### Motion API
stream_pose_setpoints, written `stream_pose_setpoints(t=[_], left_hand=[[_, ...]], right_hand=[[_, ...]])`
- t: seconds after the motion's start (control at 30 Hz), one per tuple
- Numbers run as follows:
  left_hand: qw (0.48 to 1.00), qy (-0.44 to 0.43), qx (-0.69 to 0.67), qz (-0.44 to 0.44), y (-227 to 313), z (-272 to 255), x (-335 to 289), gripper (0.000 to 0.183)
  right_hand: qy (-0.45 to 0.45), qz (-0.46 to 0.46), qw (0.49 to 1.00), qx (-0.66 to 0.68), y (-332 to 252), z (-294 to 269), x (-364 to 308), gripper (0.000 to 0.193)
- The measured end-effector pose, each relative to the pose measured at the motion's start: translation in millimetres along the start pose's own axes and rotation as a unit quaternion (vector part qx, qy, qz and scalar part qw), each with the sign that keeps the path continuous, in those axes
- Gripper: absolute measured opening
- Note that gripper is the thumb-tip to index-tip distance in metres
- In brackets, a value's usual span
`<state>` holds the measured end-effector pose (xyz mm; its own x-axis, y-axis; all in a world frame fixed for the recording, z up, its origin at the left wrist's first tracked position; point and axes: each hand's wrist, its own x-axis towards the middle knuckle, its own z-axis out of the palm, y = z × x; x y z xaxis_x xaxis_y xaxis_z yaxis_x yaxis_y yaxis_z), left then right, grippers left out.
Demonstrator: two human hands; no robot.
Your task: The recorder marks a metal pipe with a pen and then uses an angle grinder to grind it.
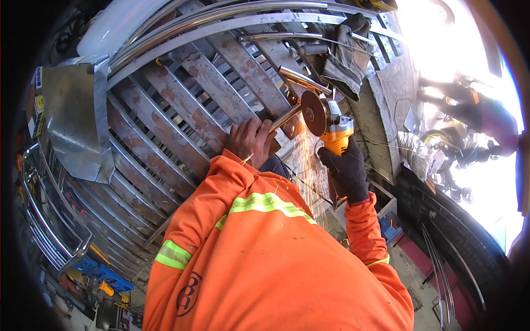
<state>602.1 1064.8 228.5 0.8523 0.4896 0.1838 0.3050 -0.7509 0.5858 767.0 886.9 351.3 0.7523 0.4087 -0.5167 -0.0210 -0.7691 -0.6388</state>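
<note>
My right hand, in a dark glove, grips a yellow angle grinder by its body. The grinder's reddish-brown disc meets the end of a shiny metal tube, and orange sparks stream down from the contact. My bare left hand is closed on the tube's other end, resting on the slatted metal bench. Just beyond the disc lies another short shiny tube. Part of the left hand's grip is hidden by its own knuckles.
Dark cloth or gloves lie at the bench's far right. Long curved tubes run along the back. A bent sheet-metal piece stands at left. Another person is in bright light at right. Thin rods lie lower right.
</note>
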Motion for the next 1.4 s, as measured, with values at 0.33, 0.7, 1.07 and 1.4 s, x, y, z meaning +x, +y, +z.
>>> stream_pose_setpoints(t=[0.33, 0.7, 1.07, 1.4], left_hand=[[1.0, -0.005, 0.004, 0.003, 0.1, -2.3, 0.0, 0.026], [1.0, -0.008, 0.003, 0.002, 2.1, -5.8, 1.8, 0.026], [1.0, 0.0, 0.007, 0.002, 1.4, -3.3, 0.0, 0.027], [1.0, 0.002, 0.0, 0.0, 1.4, -3.1, 0.9, 0.027]], right_hand=[[-0.008, 0.018, 0.999, 0.028, 4.2, 1.8, -0.1, 0.044], [0.021, 0.023, 0.998, -0.05, 15.2, 4.1, 5.5, 0.049], [0.01, 0.045, 0.996, -0.077, -4.5, 1.8, 2.8, 0.048], [0.002, 0.036, 0.999, -0.023, 2.7, 3.7, 2.4, 0.042]])
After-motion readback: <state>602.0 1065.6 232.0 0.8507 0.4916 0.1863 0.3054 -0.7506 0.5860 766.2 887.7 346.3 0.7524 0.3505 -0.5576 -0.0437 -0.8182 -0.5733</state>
